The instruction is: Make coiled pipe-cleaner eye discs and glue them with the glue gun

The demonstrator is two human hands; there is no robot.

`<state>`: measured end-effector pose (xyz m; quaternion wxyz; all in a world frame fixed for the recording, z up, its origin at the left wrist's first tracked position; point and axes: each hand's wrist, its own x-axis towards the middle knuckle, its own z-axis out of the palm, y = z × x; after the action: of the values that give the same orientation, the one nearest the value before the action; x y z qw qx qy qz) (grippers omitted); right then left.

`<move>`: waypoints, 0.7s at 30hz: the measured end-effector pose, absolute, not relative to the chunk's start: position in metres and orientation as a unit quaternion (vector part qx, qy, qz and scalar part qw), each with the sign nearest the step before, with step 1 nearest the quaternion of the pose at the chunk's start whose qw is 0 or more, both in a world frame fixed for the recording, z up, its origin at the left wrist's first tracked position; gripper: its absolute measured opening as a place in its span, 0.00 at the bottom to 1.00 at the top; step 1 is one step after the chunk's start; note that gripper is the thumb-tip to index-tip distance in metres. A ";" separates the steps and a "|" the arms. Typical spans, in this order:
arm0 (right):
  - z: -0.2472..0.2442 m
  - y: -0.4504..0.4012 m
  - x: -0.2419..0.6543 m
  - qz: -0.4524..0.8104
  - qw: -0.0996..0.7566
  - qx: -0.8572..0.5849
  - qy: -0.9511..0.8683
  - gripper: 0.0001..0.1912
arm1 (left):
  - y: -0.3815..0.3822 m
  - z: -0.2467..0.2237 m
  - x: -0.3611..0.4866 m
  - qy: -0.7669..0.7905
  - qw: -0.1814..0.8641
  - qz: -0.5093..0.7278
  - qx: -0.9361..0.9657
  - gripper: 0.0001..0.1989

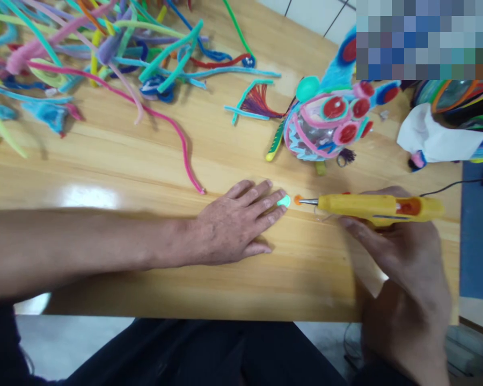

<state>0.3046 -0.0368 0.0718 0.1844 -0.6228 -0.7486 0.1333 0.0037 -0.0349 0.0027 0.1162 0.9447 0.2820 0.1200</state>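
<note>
Right hand (410, 257) is gripping a yellow glue gun (354, 206), nozzle (310, 202) right at the orange disc (297, 200) on the bench (116, 166). Left hand (231, 228) lies flat, spread open, just left of that, touching a green disc (284, 201). Looks like gluing time; next move probably wants steady aim imo.

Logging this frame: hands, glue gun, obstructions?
Right hand grips glue gun, nozzle at orange dot. Left hand palm-down, fingertips at green disc. Nothing visible blocking nozzle.

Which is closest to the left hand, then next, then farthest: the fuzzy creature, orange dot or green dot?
From the left hand:
1. Green dot, right at the fingertips.
2. Orange dot, just right of that.
3. Fuzzy creature, up and right.
</note>
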 end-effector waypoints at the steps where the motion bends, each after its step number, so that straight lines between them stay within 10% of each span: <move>1: 0.076 -0.036 0.306 0.186 0.190 -0.620 -0.738 0.14 | -0.035 0.002 0.004 0.282 0.117 0.122 0.944 0.35; 21: 0.111 0.007 0.312 0.465 0.012 -0.557 -0.688 0.22 | -0.028 0.001 0.002 0.285 0.128 0.143 0.939 0.35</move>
<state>0.3117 0.0069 0.1107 0.0117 -0.5572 -0.6876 0.4654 0.0023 -0.0285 0.0012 0.1285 0.9389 0.2854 0.1433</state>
